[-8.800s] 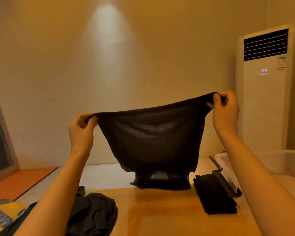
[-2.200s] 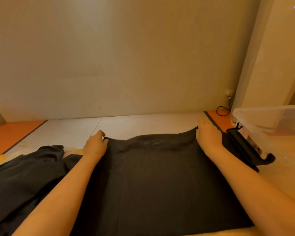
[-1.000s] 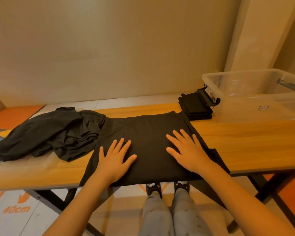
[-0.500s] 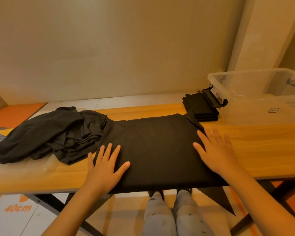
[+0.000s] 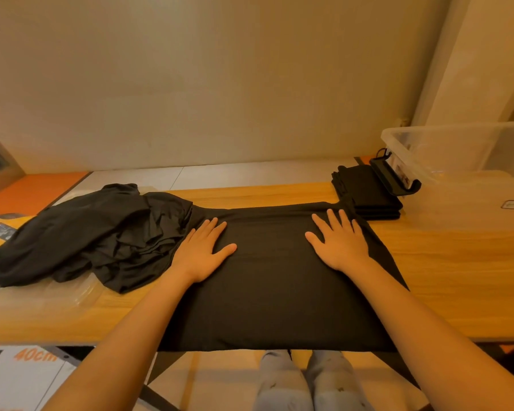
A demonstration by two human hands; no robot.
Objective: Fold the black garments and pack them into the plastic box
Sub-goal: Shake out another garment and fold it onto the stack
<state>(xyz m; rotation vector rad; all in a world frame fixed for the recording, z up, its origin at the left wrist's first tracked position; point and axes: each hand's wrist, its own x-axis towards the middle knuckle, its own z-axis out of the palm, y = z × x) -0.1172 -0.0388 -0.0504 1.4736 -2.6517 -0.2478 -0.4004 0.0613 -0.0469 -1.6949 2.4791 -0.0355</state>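
Pressing garment (image 5: pixel 276 292) (long axis near-far), left hand (image 5: pixel 201 253), right hand (image 5: pixel 341 244)

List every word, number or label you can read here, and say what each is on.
"40cm": orange print on the floor.
Small sticker on the plastic box: too small to read.
Dark card on the table: blurred, unreadable.

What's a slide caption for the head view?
Left hand and right hand press flat on a black garment spread on the table.
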